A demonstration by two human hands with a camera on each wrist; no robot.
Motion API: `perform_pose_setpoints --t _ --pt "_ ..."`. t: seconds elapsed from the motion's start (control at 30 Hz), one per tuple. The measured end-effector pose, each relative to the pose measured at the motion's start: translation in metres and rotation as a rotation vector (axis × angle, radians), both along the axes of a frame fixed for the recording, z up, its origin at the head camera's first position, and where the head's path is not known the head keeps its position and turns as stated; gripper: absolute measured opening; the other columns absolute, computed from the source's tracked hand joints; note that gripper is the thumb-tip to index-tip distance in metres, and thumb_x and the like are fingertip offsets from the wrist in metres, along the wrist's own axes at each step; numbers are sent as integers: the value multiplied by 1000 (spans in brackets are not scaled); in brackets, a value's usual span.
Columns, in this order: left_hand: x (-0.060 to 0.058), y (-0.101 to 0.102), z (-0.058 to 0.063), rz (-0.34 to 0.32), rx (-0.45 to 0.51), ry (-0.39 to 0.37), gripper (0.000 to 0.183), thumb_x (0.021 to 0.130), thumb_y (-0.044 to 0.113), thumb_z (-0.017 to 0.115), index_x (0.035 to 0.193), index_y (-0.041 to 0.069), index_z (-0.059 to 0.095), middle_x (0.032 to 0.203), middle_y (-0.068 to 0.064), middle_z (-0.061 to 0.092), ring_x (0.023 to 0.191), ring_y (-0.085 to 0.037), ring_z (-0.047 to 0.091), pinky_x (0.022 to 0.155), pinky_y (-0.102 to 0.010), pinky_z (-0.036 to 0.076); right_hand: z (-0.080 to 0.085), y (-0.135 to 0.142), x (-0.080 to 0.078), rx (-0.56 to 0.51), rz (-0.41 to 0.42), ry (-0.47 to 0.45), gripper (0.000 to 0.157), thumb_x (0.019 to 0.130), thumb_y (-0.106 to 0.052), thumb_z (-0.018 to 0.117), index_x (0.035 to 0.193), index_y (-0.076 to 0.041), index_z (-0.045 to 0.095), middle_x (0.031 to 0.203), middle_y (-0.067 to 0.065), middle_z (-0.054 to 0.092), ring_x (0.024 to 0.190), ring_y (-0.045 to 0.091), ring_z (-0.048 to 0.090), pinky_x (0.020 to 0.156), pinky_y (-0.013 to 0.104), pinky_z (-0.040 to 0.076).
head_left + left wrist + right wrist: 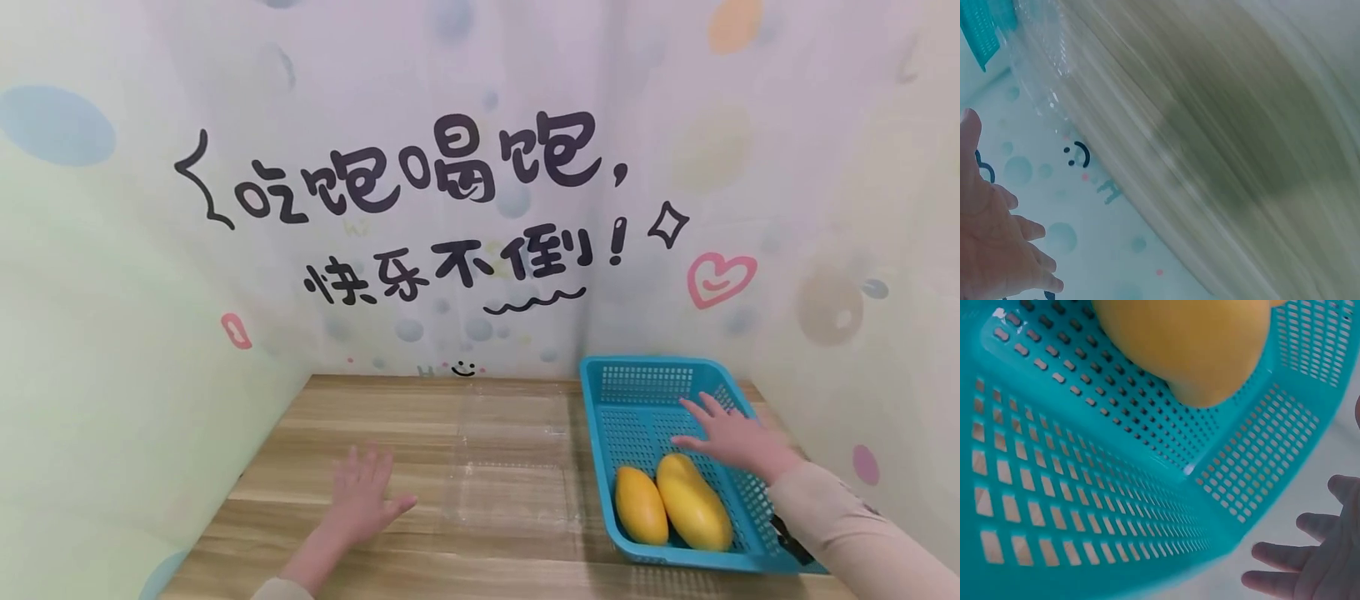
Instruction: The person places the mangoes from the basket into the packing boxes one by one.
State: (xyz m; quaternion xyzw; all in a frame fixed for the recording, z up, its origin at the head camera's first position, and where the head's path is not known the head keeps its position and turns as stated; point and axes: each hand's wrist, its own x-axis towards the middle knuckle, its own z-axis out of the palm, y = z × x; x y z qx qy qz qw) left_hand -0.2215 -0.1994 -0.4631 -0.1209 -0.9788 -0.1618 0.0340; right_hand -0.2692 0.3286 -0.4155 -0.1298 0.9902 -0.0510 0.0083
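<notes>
My right hand (729,433) hovers above the back right of a blue plastic basket (590,408), fingers spread, holding nothing. In the basket's near end lie two yellow mangoes, a smaller mango (641,506) on the left and a larger mango (693,502) beside it. In the right wrist view the larger mango (1191,350) shows close up, with the right hand (1316,550) at the lower right edge. Left of the basket lies a clear plastic container (517,492). My left hand (363,498) is held over the table left of that container, its fingers spread and gripping nothing.
The wood-grain table (360,417) meets a printed cloth wall (450,333) at the back, with cloth on both sides too. A small dark object (789,540) shows by the basket's right side, partly hidden by the right sleeve (832,517).
</notes>
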Motion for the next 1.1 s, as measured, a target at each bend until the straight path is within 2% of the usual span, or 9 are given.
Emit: perform_pose_setpoints --t 0.17,0.3,0.43,0.63,0.9,1.1 --pt "2 16 -8 -38 24 -12 85 82 50 58 141 -3 26 146 -30 13 132 -54 -1 104 -66 -4 -5 -10 -9 -66 -18 -158 91 81 -62 52 137 8 31 135 43 21 99 56 50 83 67 37" --pt "4 24 -15 -63 23 -38 86 83 52 56 143 0 23 148 -27 11 133 -51 -2 104 -65 -4 -8 -11 -15 -49 -59 -251 96 79 -66 51 138 7 29 136 42 22 106 58 43 85 68 36" --pt "4 29 -21 -73 42 -37 85 84 53 56 144 3 22 148 -26 11 134 -50 -2 104 -66 -2 -10 -10 -19 -42 -79 -314 99 77 -69 50 138 6 28 135 42 24 112 60 37 87 69 33" --pt "7 40 -25 -124 101 -62 82 85 51 55 142 0 27 145 -30 18 131 -54 5 104 -66 3 -15 -9 -23 -63 -103 -402 102 76 -68 53 139 7 26 135 41 25 118 59 30 91 69 29" --pt "10 52 -34 -147 80 -43 80 86 51 53 140 -3 29 144 -29 22 130 -54 13 104 -66 11 -20 -11 -25 -108 -161 -546 105 75 -66 57 141 8 20 137 39 27 122 58 25 94 68 26" --pt "12 54 -41 -145 87 -28 78 86 49 54 140 -3 30 143 -29 26 129 -54 17 103 -66 14 -26 -17 -22 -123 -173 -588 102 74 -62 61 140 7 24 136 38 28 122 57 26 95 69 23"
